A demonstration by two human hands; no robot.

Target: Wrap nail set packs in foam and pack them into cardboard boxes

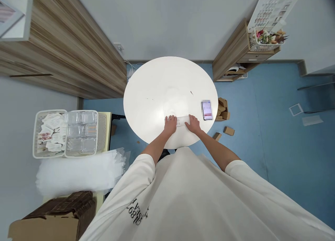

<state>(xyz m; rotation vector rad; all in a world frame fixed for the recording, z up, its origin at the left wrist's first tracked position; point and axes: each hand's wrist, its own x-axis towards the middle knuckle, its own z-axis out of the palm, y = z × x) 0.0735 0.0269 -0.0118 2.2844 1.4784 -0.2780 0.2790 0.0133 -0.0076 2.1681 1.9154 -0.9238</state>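
On the white round table, near its front edge, lies a small translucent white plastic bundle point(184, 121). It looks like a clear item wrapped in soft plastic, but what is inside I cannot make out. My left hand point(170, 125) grips its left end, with the fingers curled over it. Its right end is held by my right hand point(193, 124), thumb and fingers bent around it. A faint clear sheet point(170, 106) seems to lie on the table just beyond my left hand.
A phone point(207, 110) lies at the right of the round table point(167, 71). To the left are a basket of cards point(36, 136), clear boxes point(81, 131), stacked plastic sleeves point(78, 174) and cardboard point(44, 228). Small brown boxes point(229, 130) lie on the floor.
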